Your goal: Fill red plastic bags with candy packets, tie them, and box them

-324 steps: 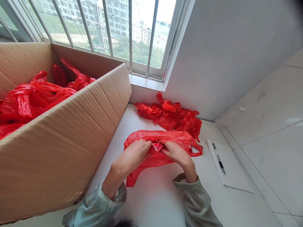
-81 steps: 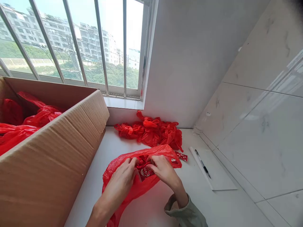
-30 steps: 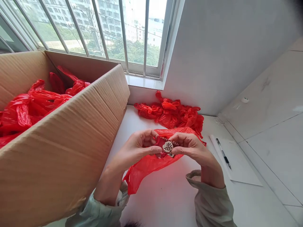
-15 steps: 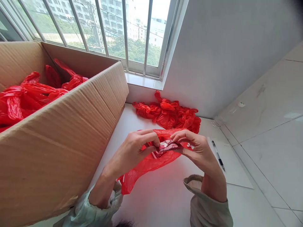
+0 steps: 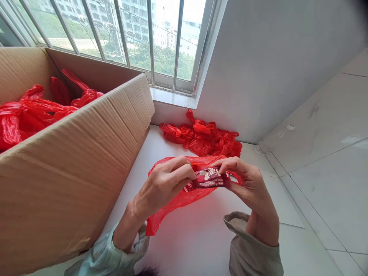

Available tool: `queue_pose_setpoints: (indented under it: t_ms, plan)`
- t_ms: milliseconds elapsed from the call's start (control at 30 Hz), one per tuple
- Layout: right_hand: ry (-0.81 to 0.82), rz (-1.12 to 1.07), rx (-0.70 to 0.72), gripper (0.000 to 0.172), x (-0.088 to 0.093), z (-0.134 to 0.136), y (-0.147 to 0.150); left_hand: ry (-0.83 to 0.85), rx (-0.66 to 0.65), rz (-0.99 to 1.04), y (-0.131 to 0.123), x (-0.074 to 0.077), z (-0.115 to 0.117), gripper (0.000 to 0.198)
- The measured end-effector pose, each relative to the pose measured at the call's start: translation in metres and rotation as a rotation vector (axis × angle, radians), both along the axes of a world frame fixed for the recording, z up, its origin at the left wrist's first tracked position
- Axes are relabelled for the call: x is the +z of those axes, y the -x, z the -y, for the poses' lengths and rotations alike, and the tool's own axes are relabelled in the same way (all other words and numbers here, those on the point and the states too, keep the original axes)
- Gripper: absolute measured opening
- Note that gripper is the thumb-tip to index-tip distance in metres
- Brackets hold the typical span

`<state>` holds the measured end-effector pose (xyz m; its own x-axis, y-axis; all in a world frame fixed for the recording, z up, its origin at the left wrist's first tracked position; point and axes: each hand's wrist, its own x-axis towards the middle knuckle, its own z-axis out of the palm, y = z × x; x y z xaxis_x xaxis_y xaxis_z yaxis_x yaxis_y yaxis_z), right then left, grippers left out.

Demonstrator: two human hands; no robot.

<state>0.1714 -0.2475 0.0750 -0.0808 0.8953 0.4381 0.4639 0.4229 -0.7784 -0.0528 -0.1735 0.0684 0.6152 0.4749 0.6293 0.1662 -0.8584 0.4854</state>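
Between my two hands is a small dark red snack packet (image 5: pixel 211 177) with pale printed characters on its wrapper. My left hand (image 5: pixel 168 178) pinches its left end, fingers curled. At the other end, my right hand (image 5: pixel 243 178) grips it with thumb below and fingers above. Beneath both hands an opened red plastic bag (image 5: pixel 178 201) lies spread on the white table (image 5: pixel 192 245). Another red and white printed piece (image 5: pixel 189 186) shows by the left fingertips, partly covered.
A large cardboard box (image 5: pixel 86 153) holding several red plastic bags (image 5: pixel 34 111) stands on the left. Knotted red bags (image 5: pixel 201 136) are heaped against the wall at the back. White paper (image 5: pixel 287 207) lies on the right, below a barred window's (image 5: pixel 161 50) far corner.
The packet has turned so its printed face shows more. My right hand has shifted slightly right, and the pen on the paper is now hidden behind it.
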Motion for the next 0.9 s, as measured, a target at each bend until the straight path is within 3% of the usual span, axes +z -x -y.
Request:
queue_pose_setpoints:
  t_ms: [100,300,400,600,700,800,900]
  plan:
    - [0.053,-0.004,-0.035,0.006,-0.001,0.001,-0.002,0.072,-0.002,-0.077,-0.001,0.002,-0.001,0.013]
    - [0.21,-0.042,-0.077,0.015,-0.005,-0.007,0.005,0.383,-0.114,-0.258,0.0,0.001,-0.005,0.007]
    - [0.263,-0.035,-0.09,0.018,-0.008,-0.011,0.008,0.512,-0.082,-0.276,0.002,0.0,-0.01,0.01]
    - [0.329,-0.104,-0.057,0.02,-0.009,-0.013,0.01,0.78,-0.178,-0.238,0.004,-0.001,-0.015,0.016]
    - [0.364,-0.121,-0.056,0.019,-0.007,-0.012,0.013,0.81,-0.207,-0.241,0.004,-0.001,-0.016,0.019]
    - [0.415,-0.065,-0.072,0.018,-0.007,-0.011,0.012,0.737,-0.199,-0.31,0.006,-0.001,-0.018,0.017]
    - [0.467,0.142,-0.143,0.02,-0.009,-0.012,0.009,0.597,-0.09,-0.332,0.01,-0.003,-0.02,0.018]
